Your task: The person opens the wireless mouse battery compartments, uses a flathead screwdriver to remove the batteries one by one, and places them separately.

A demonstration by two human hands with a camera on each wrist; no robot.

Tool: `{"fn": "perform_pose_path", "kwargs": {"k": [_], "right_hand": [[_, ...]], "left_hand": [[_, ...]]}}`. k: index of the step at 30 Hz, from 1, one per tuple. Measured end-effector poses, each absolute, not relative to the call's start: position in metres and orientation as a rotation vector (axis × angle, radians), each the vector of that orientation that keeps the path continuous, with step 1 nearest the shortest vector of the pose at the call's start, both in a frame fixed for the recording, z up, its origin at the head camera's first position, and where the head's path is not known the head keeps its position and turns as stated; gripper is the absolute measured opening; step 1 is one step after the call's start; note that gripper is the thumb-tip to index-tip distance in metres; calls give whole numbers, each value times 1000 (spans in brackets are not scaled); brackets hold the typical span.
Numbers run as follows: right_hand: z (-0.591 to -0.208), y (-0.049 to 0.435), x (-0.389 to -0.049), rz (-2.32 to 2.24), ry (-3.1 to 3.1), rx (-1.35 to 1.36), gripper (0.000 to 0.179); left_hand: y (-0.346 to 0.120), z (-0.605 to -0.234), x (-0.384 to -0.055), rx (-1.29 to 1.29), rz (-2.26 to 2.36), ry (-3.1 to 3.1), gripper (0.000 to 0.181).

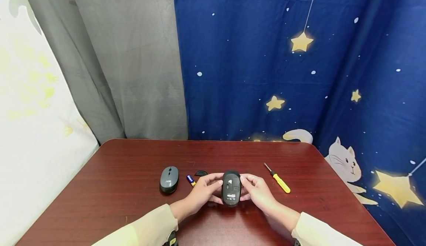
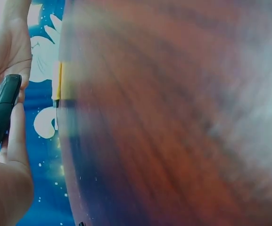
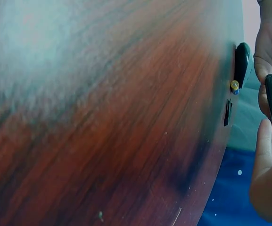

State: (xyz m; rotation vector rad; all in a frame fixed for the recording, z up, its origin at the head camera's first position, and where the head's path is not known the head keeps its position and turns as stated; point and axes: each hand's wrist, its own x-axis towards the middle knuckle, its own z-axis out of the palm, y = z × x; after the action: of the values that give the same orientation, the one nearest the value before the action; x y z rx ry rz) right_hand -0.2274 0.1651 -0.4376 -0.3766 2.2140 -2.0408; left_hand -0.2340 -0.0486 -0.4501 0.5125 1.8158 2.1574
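A black computer mouse [image 1: 231, 188] is held between both hands, its underside with label and switch turned toward the head camera. My left hand [image 1: 203, 190] grips its left edge with thumb and fingers. On the opposite edge, my right hand [image 1: 261, 194] pinches it between thumb and fingers. Both wrist views show the mouse [image 2: 3, 113] side-on at the frame's border, above the table. Just beyond the left hand lie a blue-and-yellow battery [image 1: 190, 180] and a small black curved piece [image 1: 201, 173], which looks like a cover.
A second, grey mouse [image 1: 169, 179] sits top side up to the left. A yellow-handled screwdriver [image 1: 281, 183] lies to the right. The dark red wooden table [image 1: 133, 157] ends at curtains [image 1: 239, 72] behind.
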Motion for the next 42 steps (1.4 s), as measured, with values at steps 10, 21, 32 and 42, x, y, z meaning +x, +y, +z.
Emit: {"fn": "perform_pose_path", "kwargs": {"k": [10, 21, 32, 42], "right_hand": [[-440, 163, -222, -2022, 2169, -398, 36], [-442, 159, -218, -2021, 2106, -381, 37], [-444, 156, -216, -2005, 2134, -401, 36], [-443, 157, -219, -1952, 2266, -547, 33]], "left_hand": [[-51, -453, -230, 489, 2141, 1800, 40], [-54, -454, -226, 486, 2110, 1799, 48], [-55, -458, -223, 442, 2135, 1756, 49], [-59, -460, -220, 440, 2129, 1760, 48]]}}
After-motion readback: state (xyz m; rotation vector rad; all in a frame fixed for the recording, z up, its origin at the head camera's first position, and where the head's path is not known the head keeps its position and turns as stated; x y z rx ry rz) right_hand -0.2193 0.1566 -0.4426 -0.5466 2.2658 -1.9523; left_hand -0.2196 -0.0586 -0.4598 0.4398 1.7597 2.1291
